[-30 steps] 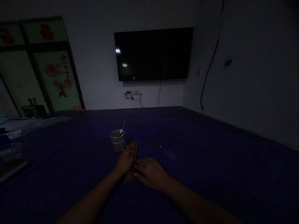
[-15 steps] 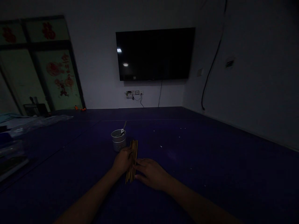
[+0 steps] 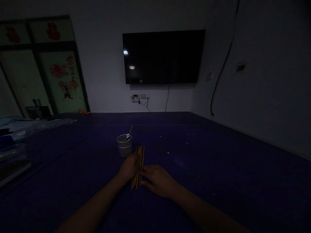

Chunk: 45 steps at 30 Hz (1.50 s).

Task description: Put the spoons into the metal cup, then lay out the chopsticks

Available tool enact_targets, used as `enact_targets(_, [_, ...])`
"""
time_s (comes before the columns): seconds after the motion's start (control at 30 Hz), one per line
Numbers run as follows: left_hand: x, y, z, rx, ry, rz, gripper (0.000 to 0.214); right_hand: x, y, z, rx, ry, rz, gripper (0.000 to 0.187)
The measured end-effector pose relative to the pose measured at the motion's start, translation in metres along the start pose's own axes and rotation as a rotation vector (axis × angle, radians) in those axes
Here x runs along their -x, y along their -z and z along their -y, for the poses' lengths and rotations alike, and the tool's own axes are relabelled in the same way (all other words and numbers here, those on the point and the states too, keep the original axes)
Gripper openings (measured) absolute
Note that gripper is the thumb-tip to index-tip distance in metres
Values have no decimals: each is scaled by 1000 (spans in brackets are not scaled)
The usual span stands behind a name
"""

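Observation:
A bundle of several thin wooden sticks (image 3: 140, 157) lies on a dark blue surface (image 3: 218, 168), pointing away from me. My left hand (image 3: 128, 169) presses against the bundle's left side, fingers curled loosely along it. My right hand (image 3: 157, 180) lies flat on the surface against the bundle's right side, fingers spread. A small white cylindrical holder (image 3: 124, 146) with a spoon handle sticking out stands just beyond and left of the sticks. The room is very dim.
A black wall-mounted screen (image 3: 164, 56) hangs ahead above a wall socket (image 3: 141, 96) with cables. Clear plastic sheeting and dark trays (image 3: 14, 155) sit at the left edge. A glass door with red decorations (image 3: 60, 77) is at the back left.
My left hand has drawn back slightly along the sticks and curled a little. The view has shifted slightly. The right hand and the sticks stay in place.

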State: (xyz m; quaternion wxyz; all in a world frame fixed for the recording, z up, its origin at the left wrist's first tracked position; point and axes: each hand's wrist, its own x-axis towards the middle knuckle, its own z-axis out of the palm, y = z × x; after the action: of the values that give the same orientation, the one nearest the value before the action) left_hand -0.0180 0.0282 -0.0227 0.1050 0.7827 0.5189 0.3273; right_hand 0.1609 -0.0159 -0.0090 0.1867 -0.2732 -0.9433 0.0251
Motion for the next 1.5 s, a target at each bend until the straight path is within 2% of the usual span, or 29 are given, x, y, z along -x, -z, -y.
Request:
enact_targets(0.23, [-2,-3,6,7,-31,32,40,0,-1,0,-4,1,-12,31])
enact_targets(0.53, [-3,-1,2,-116,44,43,40,3,-3,-1,0,-10,2,43])
enact_targets(1.03, [-3,-2,5,-34,18,10,34,1,-2,-2,-45,-2,36,38])
enact_targets(1.23, [-4,-3,6,-40,-9,39,33,2,-1,-2,-40,2,33,37])
enact_targets(1.5, [-5,-2,7,-28,52,-42,30,1,0,-1,-42,13,23,36])
